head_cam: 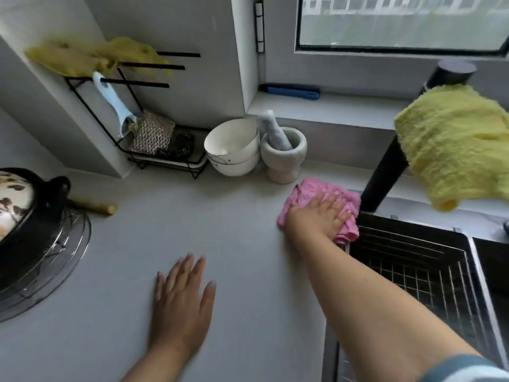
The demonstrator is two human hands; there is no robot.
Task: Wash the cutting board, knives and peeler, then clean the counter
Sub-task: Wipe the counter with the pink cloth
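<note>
The cloth (319, 208) is pressed flat on the counter (220, 230) at the sink (413, 260) edge under the spread right hand (316, 216); the left hand (180, 304), flat and empty, braces; overlapping strokes toward the sink are advised.

Walls (192, 28): plain pale grey, matte. A square pillar (55, 86) juts out far left of the hands. Window (399, 20) above and beyond the hands, dark frame, frosted lower pane; a pale building shows blurred through it. Grey sill (325, 108) runs below the window, beyond the hands. White hinge (259, 26) on the left jamb. Light: soft daylight from the window, weak shadows. Floor not in view.
</note>
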